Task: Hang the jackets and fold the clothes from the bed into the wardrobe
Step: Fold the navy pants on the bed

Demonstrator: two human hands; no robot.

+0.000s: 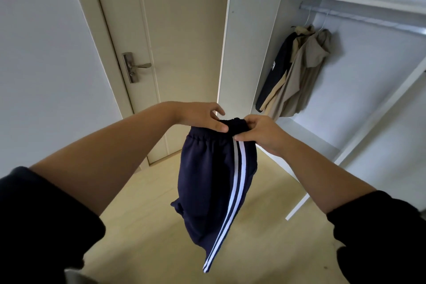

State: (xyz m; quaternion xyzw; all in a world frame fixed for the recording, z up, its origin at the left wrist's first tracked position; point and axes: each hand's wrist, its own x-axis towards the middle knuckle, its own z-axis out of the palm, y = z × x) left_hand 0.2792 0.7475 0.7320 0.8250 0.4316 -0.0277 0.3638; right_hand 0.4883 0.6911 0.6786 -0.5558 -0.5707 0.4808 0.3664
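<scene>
Both hands, left hand (202, 115) and right hand (260, 134), pinch the navy trousers (207, 182) at the waistband; I must fold them next.

No readable text, brand name or number appears anywhere. A small white patch on the dark jacket (275, 69) hanging in the wardrobe (249, 30) may be a label, but it is too small to read.

Both arms outstretched; left grip (202, 115) and right grip (258, 132) pinching, close together.
</scene>
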